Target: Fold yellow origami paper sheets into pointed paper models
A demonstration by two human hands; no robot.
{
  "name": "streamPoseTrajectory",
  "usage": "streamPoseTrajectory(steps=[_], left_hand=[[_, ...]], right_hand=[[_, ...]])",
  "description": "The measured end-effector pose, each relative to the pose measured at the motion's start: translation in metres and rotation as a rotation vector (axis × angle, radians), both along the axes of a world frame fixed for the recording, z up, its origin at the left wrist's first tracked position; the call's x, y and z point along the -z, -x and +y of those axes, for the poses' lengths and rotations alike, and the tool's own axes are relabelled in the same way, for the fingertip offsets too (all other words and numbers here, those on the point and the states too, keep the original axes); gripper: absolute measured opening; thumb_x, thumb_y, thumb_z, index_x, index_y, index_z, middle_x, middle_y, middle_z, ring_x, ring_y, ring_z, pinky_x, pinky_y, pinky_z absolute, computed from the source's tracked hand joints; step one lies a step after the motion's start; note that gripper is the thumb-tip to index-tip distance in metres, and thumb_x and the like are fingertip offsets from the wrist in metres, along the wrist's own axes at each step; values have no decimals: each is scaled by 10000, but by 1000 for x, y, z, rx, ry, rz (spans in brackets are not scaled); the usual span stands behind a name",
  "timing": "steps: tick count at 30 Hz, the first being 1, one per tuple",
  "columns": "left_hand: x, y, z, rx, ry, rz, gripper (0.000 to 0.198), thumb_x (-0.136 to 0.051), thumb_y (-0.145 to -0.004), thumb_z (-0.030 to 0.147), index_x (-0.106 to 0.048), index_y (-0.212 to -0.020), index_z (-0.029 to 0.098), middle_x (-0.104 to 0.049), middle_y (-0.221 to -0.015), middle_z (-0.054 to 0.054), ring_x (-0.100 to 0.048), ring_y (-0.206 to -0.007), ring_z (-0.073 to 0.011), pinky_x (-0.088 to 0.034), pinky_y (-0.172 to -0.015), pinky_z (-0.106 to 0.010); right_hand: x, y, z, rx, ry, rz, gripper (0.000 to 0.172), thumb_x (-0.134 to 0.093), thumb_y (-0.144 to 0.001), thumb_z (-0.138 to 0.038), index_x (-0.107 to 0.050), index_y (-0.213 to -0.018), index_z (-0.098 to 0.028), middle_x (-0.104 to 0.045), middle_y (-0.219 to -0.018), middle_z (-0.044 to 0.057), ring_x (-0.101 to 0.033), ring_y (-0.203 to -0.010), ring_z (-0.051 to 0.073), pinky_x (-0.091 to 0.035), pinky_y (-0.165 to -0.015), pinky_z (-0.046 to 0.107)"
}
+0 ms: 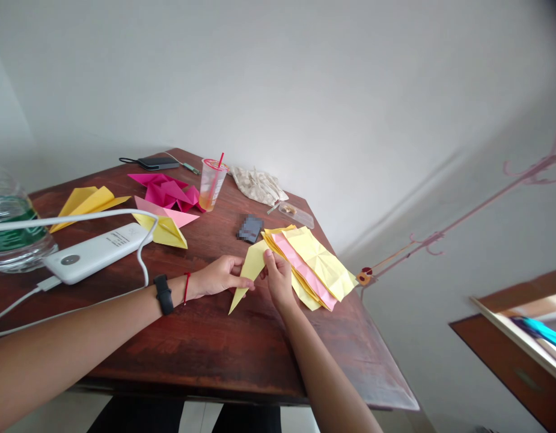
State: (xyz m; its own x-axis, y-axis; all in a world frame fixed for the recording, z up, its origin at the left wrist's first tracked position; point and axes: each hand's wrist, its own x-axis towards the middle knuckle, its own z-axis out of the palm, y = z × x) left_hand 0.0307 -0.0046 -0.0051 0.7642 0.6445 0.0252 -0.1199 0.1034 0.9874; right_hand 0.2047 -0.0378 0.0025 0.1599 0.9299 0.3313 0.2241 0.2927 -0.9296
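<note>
My left hand (221, 275) and my right hand (278, 278) together pinch a folded pale yellow paper (248, 270) that tapers to a point toward me, just above the dark wooden table (205, 343). Both hands are closed on it, left at its near edge, right at its top corner. Right beside my right hand lies a stack of creased yellow and pink sheets (314, 261). My left wrist carries a black band and a red string.
Folded yellow paper shapes (86, 201), magenta ones (167, 191) and a pink-and-yellow one (167, 225) lie at the back left. A white power bank (95, 252) with cable, a water bottle (9, 231), a plastic cup with red straw (212, 183), a dark phone (158, 162), crumpled cloth (257, 185).
</note>
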Motion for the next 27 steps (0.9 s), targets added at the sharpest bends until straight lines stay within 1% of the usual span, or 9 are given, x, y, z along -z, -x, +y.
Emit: streamPoseTrajectory(steps=[3,7,10,14,16,19,22,24,27], left_hand=[[-3,0,-1,-21,12,-43,454,-844,-719,296,-670,-1107,137,-762,-974,-90,-717,-797,-214,-555,-717,-317],[-5,-1,0,-74,35,-117,589,-865,-697,261,-600,-1208,141,-762,-959,-85,-731,-826,-225,-566,-724,-320],[-3,-1,3,-76,48,-124,658,-881,-673,233,-567,-1245,146,-762,-947,-76,-737,-819,-226,-576,-723,-324],[1,-1,6,-75,45,-124,681,-892,-657,221,-560,-1246,145,-761,-934,-70,-738,-845,-232,-580,-741,-328],[2,-1,7,-78,56,-118,680,-891,-666,234,-555,-1251,147,-762,-928,-72,-737,-834,-227,-579,-738,-330],[2,0,6,-49,76,-95,633,-879,-697,279,-568,-1235,158,-764,-927,-72,-736,-806,-217,-578,-741,-338],[1,2,5,-8,70,-49,486,-864,-717,324,-641,-1110,143,-767,-925,-87,-731,-759,-204,-568,-724,-324],[0,3,4,10,71,-12,398,-845,-736,353,-685,-1025,131,-769,-927,-103,-725,-729,-190,-558,-709,-307],[-1,4,3,15,90,15,338,-826,-752,387,-731,-944,126,-771,-929,-113,-715,-721,-178,-555,-725,-302]], right_hand=[[0,0,0,-99,69,-27,594,-538,-870,-697,-501,-555,-195,-506,-500,-5,-463,-480,121,-359,-479,251],[0,-1,-2,-229,108,-130,553,-576,-875,-647,-554,-587,-175,-554,-541,3,-459,-503,113,-354,-492,239],[-1,-1,-2,-261,110,-145,533,-581,-889,-611,-551,-585,-174,-551,-543,-3,-454,-508,110,-345,-493,235],[0,-1,-2,-270,110,-154,510,-595,-892,-580,-550,-588,-174,-552,-543,-6,-453,-507,109,-342,-494,234],[0,0,-2,-252,105,-149,509,-599,-887,-583,-554,-591,-172,-553,-549,-6,-449,-507,107,-341,-494,234],[0,0,-2,-183,95,-136,512,-610,-868,-601,-552,-590,-174,-553,-546,-4,-459,-508,113,-350,-494,238],[-2,-2,-2,-89,73,-104,524,-600,-867,-615,-535,-575,-185,-540,-525,-4,-476,-501,121,-368,-500,248],[-3,-3,-1,-13,47,-71,534,-591,-870,-620,-517,-558,-193,-517,-506,-10,-464,-492,120,-372,-506,255],[-4,-3,0,74,21,-29,531,-597,-862,-628,-507,-557,-203,-500,-490,-18,-453,-492,123,-372,-513,263]])
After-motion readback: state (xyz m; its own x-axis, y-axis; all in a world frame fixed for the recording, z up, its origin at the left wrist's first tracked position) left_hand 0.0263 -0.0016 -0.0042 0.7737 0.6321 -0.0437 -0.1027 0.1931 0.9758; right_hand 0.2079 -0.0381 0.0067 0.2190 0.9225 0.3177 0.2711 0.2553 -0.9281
